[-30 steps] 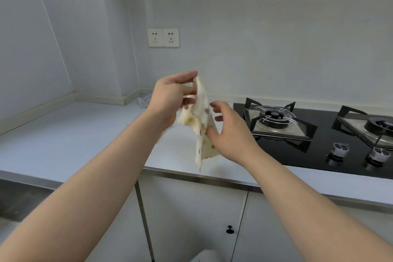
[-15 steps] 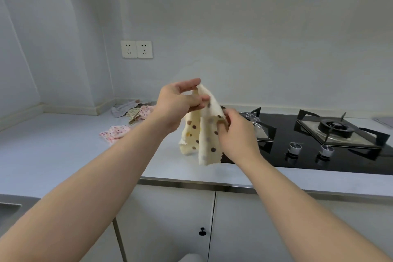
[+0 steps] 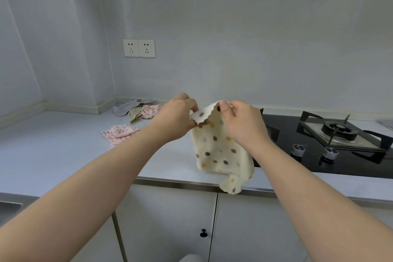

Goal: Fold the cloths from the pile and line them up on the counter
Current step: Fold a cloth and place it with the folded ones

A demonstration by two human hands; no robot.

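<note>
A cream cloth with coloured dots (image 3: 219,151) hangs in the air above the counter's front edge. My left hand (image 3: 176,118) pinches its top left corner and my right hand (image 3: 242,123) pinches the top edge beside it, so the cloth drapes down below both hands. A pile of crumpled cloths (image 3: 138,110) lies in the back corner of the counter (image 3: 53,144), far left of my hands. A pink flowered cloth (image 3: 119,133) lies flat on the counter in front of the pile.
A black gas hob (image 3: 331,144) with burner grates and two knobs fills the counter to the right of the cloth. A double wall socket (image 3: 139,48) sits above the pile. White cabinet doors (image 3: 170,219) are below the counter edge.
The cloth has opened out from a bunched strip into a wider hanging sheet. Both hands now grip its top edge side by side, and the view has shifted right and down.
</note>
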